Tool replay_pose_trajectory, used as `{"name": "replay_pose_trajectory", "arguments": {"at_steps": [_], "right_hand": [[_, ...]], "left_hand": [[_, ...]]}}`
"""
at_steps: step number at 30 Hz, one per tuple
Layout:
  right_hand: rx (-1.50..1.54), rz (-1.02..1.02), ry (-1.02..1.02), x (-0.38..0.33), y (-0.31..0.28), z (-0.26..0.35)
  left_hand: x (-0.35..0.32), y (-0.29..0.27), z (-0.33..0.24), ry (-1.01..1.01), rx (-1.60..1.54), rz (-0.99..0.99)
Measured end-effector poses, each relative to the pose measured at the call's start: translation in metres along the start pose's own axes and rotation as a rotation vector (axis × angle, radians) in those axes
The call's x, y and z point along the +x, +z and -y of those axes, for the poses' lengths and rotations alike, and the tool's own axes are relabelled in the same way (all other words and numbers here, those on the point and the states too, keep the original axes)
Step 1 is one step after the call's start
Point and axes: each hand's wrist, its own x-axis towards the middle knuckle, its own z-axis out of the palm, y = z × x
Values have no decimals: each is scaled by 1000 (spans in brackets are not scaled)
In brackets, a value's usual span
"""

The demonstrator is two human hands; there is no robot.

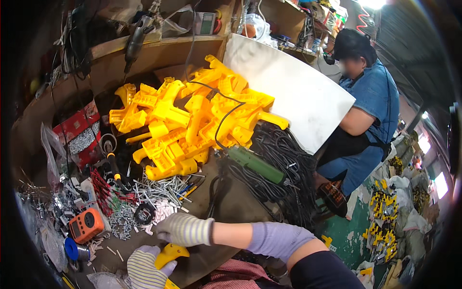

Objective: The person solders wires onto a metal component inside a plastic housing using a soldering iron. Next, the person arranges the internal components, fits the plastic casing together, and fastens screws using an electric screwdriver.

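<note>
My left hand (146, 270), in a striped glove, is closed around a yellow plastic housing part (172, 254) at the near edge of the bench; its lower end shows below the hand. Just above that part is my right hand (186, 229), also in a striped glove. Its fingers are bent and pressed together, and whatever may be between them is hidden. Small pale pink pieces (163, 210) and a heap of long screws (156, 190) lie just beyond the right hand.
A pile of yellow housings (192, 115) fills the bench's far side. Beside it lie black cables (284, 159) and a green power tool (255, 164). An orange meter (86, 225) and solder spool (76, 250) stand left. A white panel (288, 86) separates a seated co-worker (370, 106).
</note>
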Motion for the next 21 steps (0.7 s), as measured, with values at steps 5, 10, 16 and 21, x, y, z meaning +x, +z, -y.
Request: {"name": "replay_pose_trajectory", "arguments": {"at_steps": [5,10,16,21], "right_hand": [[-238,114,58,8,4,31],[-298,-70,83,-1,19,30],[-272,-30,100,8,26,28],[-307,-142,-72,1,29,30]], "left_hand": [[4,-4,-1,-34,28,71],[7,3,1,-66,117,55],[-12,3,12,-79,181,36],[-50,-46,-7,-11,211,135]]}}
